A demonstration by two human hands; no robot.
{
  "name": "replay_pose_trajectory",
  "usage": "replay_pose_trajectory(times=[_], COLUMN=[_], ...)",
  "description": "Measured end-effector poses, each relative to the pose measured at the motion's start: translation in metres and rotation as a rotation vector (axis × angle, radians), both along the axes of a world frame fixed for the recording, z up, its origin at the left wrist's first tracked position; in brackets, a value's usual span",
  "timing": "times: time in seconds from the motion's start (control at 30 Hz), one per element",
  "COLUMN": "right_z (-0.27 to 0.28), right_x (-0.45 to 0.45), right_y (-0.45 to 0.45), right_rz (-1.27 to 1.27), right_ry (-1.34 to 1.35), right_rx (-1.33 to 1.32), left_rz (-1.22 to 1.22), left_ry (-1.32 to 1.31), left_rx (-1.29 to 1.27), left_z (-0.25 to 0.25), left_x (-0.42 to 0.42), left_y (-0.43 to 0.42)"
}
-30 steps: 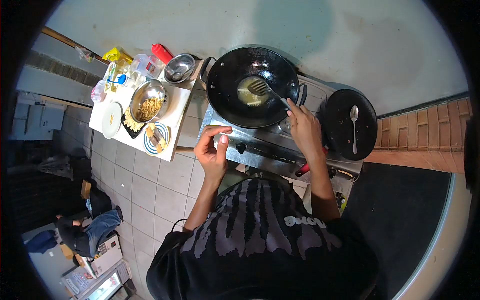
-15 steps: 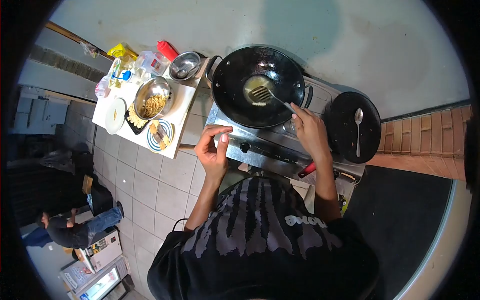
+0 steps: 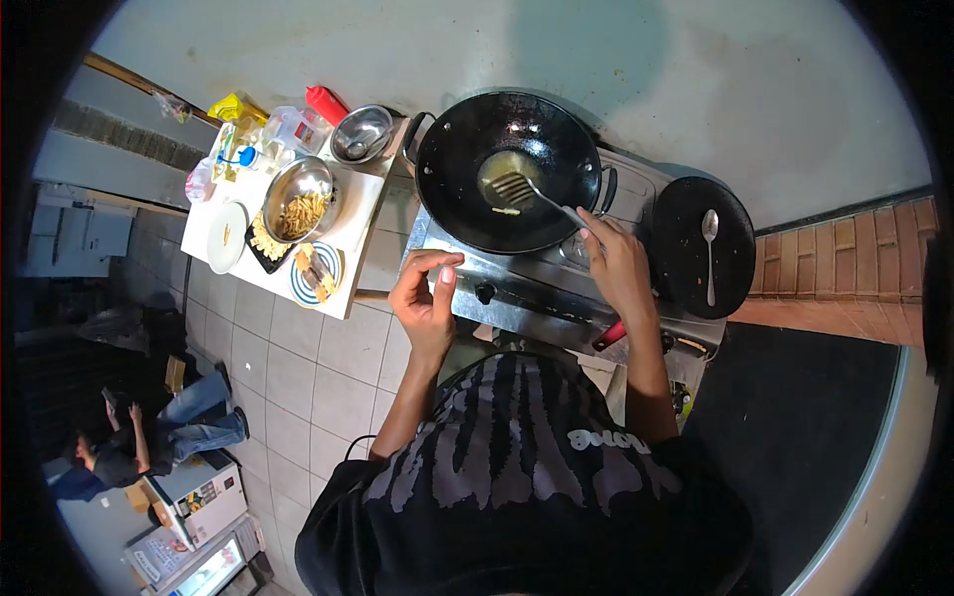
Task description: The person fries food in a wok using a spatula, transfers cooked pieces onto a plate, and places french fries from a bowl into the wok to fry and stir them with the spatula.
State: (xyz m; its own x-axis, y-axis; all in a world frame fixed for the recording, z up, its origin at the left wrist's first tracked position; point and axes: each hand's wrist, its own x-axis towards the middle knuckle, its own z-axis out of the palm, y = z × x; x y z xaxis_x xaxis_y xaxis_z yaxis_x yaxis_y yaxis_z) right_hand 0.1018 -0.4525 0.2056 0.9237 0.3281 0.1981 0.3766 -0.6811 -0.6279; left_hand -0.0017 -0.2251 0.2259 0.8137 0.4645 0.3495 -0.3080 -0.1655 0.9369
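My right hand [image 3: 618,263] grips the handle of a slotted spatula [image 3: 545,197]. The spatula's head is inside a black wok [image 3: 452,204], over a small pool of oil [image 3: 509,164] at the bottom. One pale fried strip [image 3: 506,211] lies beside the head, apart from it. In front of the wok hovers my left hand [image 3: 425,303], fingers bent and thumb apart, holding nothing. The wok sits on a metal stove [image 3: 497,291].
Right of the wok, a spoon [image 3: 711,253] rests on a black round pan [image 3: 676,248]. On the left-hand table [image 3: 358,223] stand a steel bowl of fried strips [image 3: 298,209], plates, bottles and another steel bowl [image 3: 363,134]. Another person [image 3: 149,442] stands far left.
The spatula's head has shifted slightly, and the pale strip now shows more clearly below it. My left hand stays almost still. The far person has turned, with both arms raised.
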Motion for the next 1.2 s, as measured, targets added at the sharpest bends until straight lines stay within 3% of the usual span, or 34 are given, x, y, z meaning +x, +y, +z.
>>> replay_pose_trajectory(times=[0.63, 0.87, 1.2], right_z=[-0.01, -0.008, -0.01], right_x=[0.004, 0.004, -0.002], right_y=[0.015, 0.022, 0.046], right_rz=[-0.099, -0.029, -0.147], right_ry=[-0.018, 0.018, -0.114], right_rx=[-0.087, -0.096, -0.042], left_rz=[-0.006, -0.002, -0.028], left_ry=[-0.025, -0.051, -0.055], left_rx=[-0.008, 0.008, -0.025], left_z=[0.0, 0.001, -0.001], left_x=[-0.005, -0.006, -0.006], left_y=[0.009, 0.023, 0.057])
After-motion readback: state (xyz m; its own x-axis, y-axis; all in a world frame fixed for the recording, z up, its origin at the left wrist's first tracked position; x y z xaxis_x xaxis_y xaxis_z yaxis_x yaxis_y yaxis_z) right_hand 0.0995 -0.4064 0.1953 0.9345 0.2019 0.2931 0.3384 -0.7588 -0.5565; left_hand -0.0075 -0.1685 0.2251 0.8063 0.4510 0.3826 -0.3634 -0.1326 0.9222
